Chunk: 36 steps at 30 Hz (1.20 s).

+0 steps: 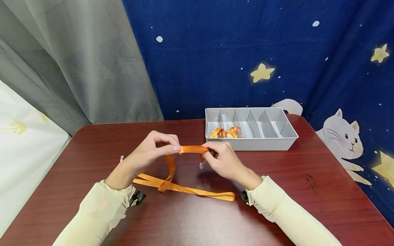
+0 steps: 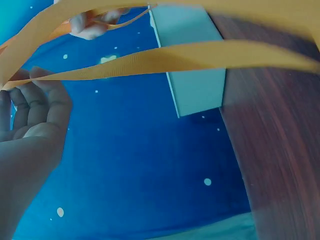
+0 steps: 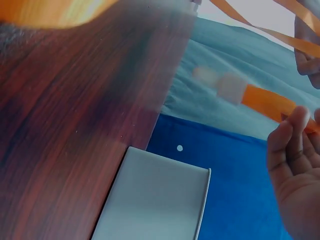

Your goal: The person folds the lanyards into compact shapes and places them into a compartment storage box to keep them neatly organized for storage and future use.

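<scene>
Orange ribbon strap (image 1: 192, 149) held up off tabletop (image 1: 184, 225), short span kept near-flat btwn the two sets of fingertips. L end of span pinched btwn thumb + fingers of L hand (image 1: 154, 147); R end pinched likewise by R hand (image 1: 223, 160). White end fitting (image 1: 201, 165) hung just below R fingertips; blurred in R wrist view, exact type can't be told. Long tail, apparently same strap, dropped from L fingertips to tabletop, laid crossed/folded on wearer's side of fingers, loop end below R hand. Small white bit (image 1: 121, 158) partly hidden by L wrist, ID unclear.

Grey divided tray (image 1: 255, 144) set beyond R fingers, not touched; orange ribbon pieces (image 1: 217, 132) seen in compartments at its L end. Starry blue curtain (image 1: 215, 58) hung behind.

Risks (judged): smooth-looking ribbon could be slipped from L pinch if thumb pressure's eased, w/ tail weight hung there; twist could be pulled into span by crossed folds; fitting could be knocked on tray if R hand's swung fast.
</scene>
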Motion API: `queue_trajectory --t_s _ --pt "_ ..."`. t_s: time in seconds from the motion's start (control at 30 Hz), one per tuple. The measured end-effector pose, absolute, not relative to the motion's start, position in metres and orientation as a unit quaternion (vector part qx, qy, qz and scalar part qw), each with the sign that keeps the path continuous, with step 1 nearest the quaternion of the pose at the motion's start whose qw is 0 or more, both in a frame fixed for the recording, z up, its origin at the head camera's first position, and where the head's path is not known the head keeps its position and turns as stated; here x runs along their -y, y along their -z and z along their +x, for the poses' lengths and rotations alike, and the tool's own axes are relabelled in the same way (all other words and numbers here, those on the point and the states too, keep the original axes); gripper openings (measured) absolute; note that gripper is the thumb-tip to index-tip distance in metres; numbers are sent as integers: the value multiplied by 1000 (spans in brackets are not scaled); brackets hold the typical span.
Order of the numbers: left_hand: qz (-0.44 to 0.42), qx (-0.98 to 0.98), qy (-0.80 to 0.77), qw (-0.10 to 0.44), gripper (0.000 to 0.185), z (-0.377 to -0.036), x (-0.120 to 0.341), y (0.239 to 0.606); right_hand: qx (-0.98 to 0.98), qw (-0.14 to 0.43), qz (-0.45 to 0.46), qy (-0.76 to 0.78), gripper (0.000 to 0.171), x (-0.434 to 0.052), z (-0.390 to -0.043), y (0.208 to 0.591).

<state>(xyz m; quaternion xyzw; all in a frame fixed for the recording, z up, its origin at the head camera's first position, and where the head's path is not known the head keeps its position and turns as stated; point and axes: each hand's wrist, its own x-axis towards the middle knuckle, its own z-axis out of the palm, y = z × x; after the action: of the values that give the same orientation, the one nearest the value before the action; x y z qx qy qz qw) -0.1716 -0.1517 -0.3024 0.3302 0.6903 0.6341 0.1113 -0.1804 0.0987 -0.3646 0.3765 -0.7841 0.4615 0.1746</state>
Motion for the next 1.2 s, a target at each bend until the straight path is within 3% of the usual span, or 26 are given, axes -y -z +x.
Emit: queue_trajectory --t_s 0.57,0.97,1.2 --pt "317 -694 -642 72 16 -165 133 289 751 210 406 -477 4 -92 -176 361" --pt "262 -741 -618 26 19 -163 122 283 739 296 357 -489 7 -86 -169 354" --pt "245 -754 -609 28 22 -162 121 280 730 314 356 -492 7 -87 -168 352"
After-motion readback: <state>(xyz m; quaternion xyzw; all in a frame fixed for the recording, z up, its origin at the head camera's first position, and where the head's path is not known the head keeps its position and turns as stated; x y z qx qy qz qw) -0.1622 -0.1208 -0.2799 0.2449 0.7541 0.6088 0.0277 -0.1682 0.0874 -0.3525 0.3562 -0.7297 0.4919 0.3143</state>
